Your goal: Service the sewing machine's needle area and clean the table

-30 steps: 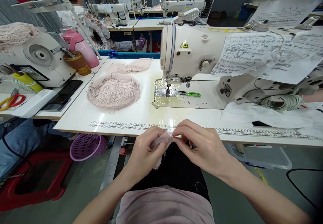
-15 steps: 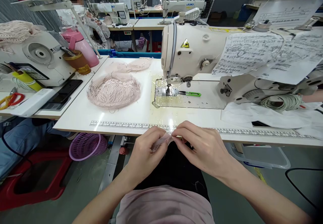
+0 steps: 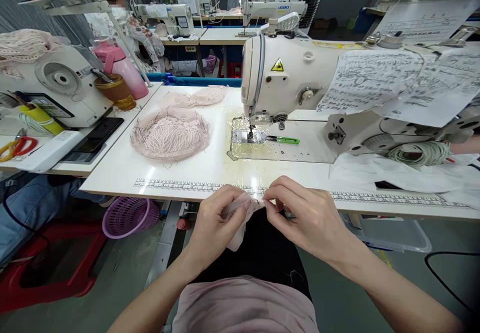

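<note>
My left hand (image 3: 215, 220) pinches a small piece of sheer pale pink fabric (image 3: 237, 238) over my lap, at the table's front edge. Part of the piece hangs below my fingers, and the rest is hidden in the palm. Thumb and forefinger of my right hand (image 3: 305, 218) are closed on the right-hand tip of the same fabric. Beyond my hands stands a white sewing machine (image 3: 288, 73), with a green-handled tool (image 3: 283, 139), perhaps a seam ripper or snips, lying by its presser foot. Left of it lies a pile of pale pink lace pieces (image 3: 170, 135) with loose thread ends.
A printed ruler (image 3: 180, 186) runs along the table's front edge. To the left are another sewing machine (image 3: 56, 80), a pink jug (image 3: 122, 68), a phone (image 3: 99, 135) and scissors (image 3: 18, 147). A purple basket (image 3: 131, 218) and a red stool (image 3: 71, 273) stand below. Another person sits further back.
My right hand has moved slightly right, away from the left. More of the pale pink fabric now shows between my hands and hangs below the left one.
</note>
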The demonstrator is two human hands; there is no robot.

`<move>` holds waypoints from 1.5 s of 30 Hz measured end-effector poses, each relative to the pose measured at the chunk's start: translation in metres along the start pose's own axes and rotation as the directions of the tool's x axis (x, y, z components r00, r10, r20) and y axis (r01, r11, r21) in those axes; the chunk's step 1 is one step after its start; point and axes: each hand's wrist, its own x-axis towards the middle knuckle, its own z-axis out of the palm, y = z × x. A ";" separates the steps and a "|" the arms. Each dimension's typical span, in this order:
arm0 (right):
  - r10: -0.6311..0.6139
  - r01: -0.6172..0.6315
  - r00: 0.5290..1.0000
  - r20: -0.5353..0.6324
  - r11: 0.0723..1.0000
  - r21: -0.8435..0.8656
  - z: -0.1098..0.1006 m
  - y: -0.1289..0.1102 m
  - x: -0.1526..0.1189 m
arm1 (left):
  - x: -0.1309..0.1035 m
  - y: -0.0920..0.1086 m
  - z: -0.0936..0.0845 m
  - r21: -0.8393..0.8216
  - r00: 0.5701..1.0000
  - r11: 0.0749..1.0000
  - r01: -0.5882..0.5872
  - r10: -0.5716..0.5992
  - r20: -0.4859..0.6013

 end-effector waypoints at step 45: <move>0.245 -0.549 0.793 0.558 0.684 0.480 -0.005 0.016 0.008 | 0.006 -0.008 -0.017 -0.334 0.939 0.882 0.333 -0.276 0.205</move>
